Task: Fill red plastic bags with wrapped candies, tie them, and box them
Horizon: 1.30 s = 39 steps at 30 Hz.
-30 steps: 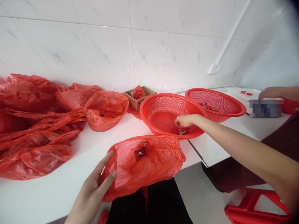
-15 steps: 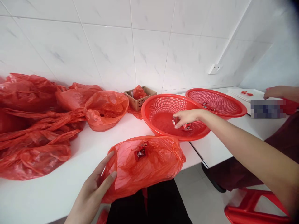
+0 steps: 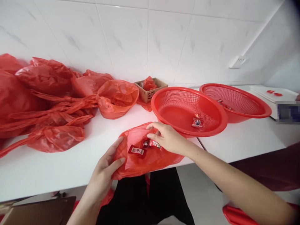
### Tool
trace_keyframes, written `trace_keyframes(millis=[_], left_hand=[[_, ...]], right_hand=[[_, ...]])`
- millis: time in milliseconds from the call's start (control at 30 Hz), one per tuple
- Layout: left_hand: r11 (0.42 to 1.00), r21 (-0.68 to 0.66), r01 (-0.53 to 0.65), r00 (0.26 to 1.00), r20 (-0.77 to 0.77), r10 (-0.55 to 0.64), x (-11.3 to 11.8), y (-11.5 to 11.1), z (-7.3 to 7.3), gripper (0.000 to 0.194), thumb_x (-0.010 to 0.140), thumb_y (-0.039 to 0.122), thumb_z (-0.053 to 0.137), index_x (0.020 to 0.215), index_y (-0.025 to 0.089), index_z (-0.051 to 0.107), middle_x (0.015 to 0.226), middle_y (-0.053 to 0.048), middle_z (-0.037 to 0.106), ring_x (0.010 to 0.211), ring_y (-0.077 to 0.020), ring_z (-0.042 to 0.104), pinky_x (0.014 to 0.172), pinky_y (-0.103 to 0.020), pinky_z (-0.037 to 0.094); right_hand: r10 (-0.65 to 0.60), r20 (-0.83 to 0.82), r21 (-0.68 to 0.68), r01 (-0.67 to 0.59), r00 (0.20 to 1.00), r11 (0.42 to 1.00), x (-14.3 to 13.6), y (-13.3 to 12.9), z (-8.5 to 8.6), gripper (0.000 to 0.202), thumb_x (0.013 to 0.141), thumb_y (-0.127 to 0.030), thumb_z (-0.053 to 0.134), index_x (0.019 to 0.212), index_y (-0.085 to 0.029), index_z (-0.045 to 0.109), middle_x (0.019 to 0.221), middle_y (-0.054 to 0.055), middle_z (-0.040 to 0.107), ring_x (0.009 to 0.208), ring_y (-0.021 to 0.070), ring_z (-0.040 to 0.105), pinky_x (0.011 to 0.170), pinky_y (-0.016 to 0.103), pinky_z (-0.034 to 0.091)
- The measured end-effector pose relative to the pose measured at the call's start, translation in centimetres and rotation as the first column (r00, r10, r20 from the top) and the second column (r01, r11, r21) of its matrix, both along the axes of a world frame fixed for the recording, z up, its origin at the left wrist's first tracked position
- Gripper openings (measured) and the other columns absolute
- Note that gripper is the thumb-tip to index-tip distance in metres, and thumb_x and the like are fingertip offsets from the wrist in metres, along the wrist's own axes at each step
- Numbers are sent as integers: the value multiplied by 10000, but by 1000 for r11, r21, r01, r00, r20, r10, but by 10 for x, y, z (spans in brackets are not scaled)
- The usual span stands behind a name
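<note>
My left hand [image 3: 106, 161] grips the rim of an open red plastic bag [image 3: 168, 157] at the table's front edge, thumb inside and fingers outside. Small wrapped packets lie in the bag, among them a dark red one [image 3: 137, 151] with white print. My right hand [image 3: 161, 136] is over the bag's mouth, its fingers curled beside a red and white packet [image 3: 155, 143]; whether they still hold it I cannot tell. Behind the bag, a red perforated basket [image 3: 173, 115] holds a packet [image 3: 197, 122] on its right side.
Filled red bags [image 3: 47, 78] crowd the table's left. An open red bag [image 3: 117, 100] and a small carton [image 3: 150, 95] stand near the wall. Another basket [image 3: 239, 97] and white trays [image 3: 272, 93] are at the right, with a person's dark red clothing [image 3: 269, 168] nearby.
My right hand has moved left from the basket to the bag's mouth. More packets show in the bag. The view has shifted, and the other person's hand has mostly left it.
</note>
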<state>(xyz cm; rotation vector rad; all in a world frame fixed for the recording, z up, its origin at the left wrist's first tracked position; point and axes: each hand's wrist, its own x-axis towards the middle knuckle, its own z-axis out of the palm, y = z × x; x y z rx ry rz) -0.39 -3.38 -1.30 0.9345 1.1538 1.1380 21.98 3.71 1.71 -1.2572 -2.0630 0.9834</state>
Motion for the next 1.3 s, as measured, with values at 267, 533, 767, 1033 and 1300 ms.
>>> trace_keyframes(millis=[267,533,767,1033,1300], left_hand=[[999,32,9,999,-31,-8,-8,-5,-5,618,822,275,669,1405,338,473,1535,13,382,1397,-225,365,1118,-302,360],[999,24,26,998,-62,-25,-5,-5,-8,643,808,320,684,1412,320,463,1529,7,399,1393,-228,372,1120,-340,363],[999,28,-39,999,-36,40,0,-7,-2,662,775,327,709,1398,298,489,1506,-26,435,1369,-258,411,1078,-347,423],[999,11,-50,998,-48,51,4,-8,3,675,776,342,700,1409,284,473,1488,-17,463,1339,-249,455,1015,-300,485],[998,-13,-60,997,-40,60,0,-6,-1,659,776,346,706,1394,292,485,1507,-15,437,1369,-260,411,1131,-399,356]], right_hand=[[-278,206,252,224,938,942,66,19,37,337,907,-445,515,1194,-271,548,1245,69,599,1108,244,578,942,392,464],[-11,921,-140,359,389,923,160,88,10,683,663,-353,769,1278,-162,542,1307,200,493,1019,337,599,726,370,486],[26,905,-164,291,425,943,166,97,3,164,656,-52,627,792,-134,668,841,100,656,727,210,616,599,292,412],[-78,882,-112,369,464,923,178,113,-1,503,657,-240,747,1137,-161,616,929,103,671,709,209,630,578,287,434],[-113,729,-105,274,675,956,165,103,32,131,745,-188,656,868,-168,616,878,69,674,756,170,644,628,258,459]])
